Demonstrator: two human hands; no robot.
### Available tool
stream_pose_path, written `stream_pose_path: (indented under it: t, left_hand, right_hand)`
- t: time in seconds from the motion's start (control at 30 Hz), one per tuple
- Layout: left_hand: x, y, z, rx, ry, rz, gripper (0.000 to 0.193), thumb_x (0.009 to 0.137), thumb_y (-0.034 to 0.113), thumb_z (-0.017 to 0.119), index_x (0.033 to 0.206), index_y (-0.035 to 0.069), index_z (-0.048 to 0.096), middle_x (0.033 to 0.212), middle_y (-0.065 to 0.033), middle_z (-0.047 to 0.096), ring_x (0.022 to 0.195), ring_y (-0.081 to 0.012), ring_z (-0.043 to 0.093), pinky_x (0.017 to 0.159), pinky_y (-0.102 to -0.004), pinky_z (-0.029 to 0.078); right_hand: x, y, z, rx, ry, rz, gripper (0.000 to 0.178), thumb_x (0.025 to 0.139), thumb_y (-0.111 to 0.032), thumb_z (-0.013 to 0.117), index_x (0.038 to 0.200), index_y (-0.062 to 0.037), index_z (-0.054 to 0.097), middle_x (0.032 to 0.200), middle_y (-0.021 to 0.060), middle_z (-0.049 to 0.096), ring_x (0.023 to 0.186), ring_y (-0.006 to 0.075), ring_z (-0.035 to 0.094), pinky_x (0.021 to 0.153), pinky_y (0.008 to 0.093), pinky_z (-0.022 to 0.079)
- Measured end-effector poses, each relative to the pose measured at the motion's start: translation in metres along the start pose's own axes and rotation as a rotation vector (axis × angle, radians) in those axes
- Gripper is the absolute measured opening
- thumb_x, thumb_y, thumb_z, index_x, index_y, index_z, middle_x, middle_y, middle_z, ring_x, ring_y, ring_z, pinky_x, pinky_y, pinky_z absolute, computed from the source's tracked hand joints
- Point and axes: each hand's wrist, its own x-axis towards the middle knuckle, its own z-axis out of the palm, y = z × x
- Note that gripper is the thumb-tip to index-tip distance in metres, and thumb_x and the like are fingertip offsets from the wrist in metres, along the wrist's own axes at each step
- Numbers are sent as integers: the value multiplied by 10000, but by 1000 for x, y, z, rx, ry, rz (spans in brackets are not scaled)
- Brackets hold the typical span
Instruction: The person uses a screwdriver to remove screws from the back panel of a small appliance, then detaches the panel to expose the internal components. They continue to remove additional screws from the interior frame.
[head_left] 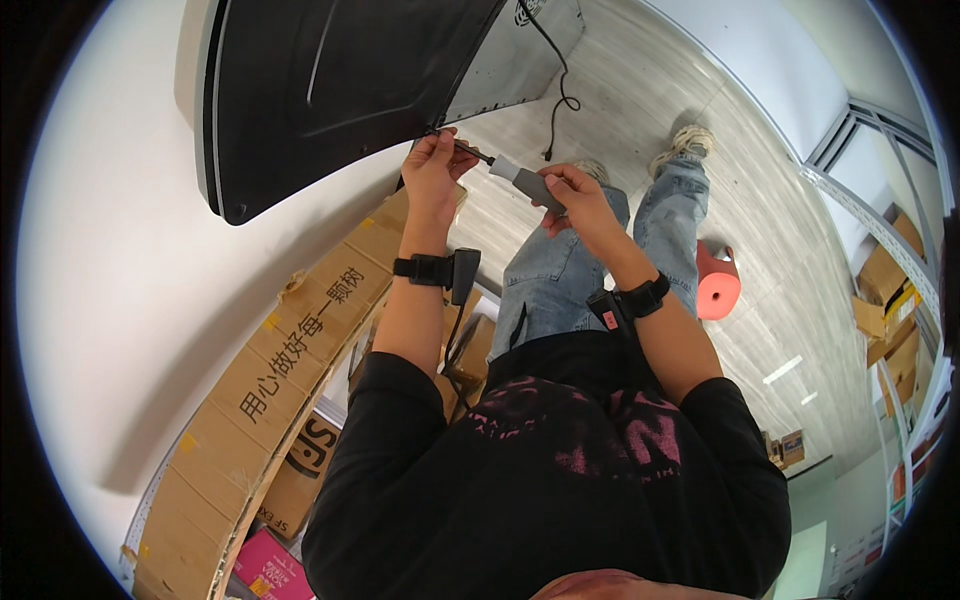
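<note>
Gripping gray screwdriver (522,182) w/ R hand (580,203), pinching its far end w/ L hand (432,165), right by edge of black panel (350,90). Prob. not done yet; can't see amt done or left.

The screwdriver handle (530,187) is two-tone grey, the panel (370,85) black, the jeans (545,265) faded blue, the roll (718,280) coral.

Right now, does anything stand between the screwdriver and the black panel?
Only the left hand, at the far end of the screwdriver, beside the panel. Nothing else visible does; whether the tip touches is unclear.
</note>
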Motion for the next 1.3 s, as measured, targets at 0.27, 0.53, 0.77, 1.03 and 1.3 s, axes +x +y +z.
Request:
stream_pose_path:
  t: [0.27, 0.53, 0.77, 1.03, 1.3]
  left_hand:
    - [1, 0, 0, 6, 19, -29, 136, 891, 156, 614, 919, 28, 581, 834, -79, 638, 727, -204, 659, 646, -313, 563]
    - [0, 5, 1, -18, -18, -57, 135, 887, 164, 622, 912, 38, 577, 863, -78, 637, 764, -219, 663, 661, -312, 560]
    - [6, -4, -5, 23, 17, -25, 152, 895, 176, 614, 914, 30, 575, 836, -65, 626, 773, -220, 664, 665, -308, 556]
    - [2, 3, -2, -77, -30, -58, 151, 912, 137, 578, 990, 8, 580, 869, -83, 631, 834, -231, 659, 756, -335, 551]
    - [2, 1, -3, -11, -49, -45, 152, 923, 114, 549, 1035, 17, 579, 921, -105, 642, 859, -227, 657, 761, -323, 553]
  right_hand:
    - [14, 36, 4, -503, 217, -519, 376, 802, -8, 653, 1148, -62, 515, 938, 40, 523, 751, 106, 551, 583, 259, 508]
    - [4, 17, -2, 72, -2, -14, 321, 873, -139, 607, 1162, -45, 503, 979, 75, 525, 825, 159, 577, 647, 297, 556]
    - [8, 26, 6, -195, 102, -342, 342, 866, -135, 616, 1167, -21, 501, 1031, 104, 520, 859, 167, 586, 632, 296, 559]
    - [16, 15, 0, -187, 32, -26, 402, 845, -90, 622, 1227, -31, 514, 1059, 82, 576, 890, 137, 560, 655, 284, 534]
    - [21, 25, -2, -341, 97, -174, 396, 812, -75, 653, 1184, -2, 535, 1030, 98, 585, 846, 152, 564, 646, 275, 507]
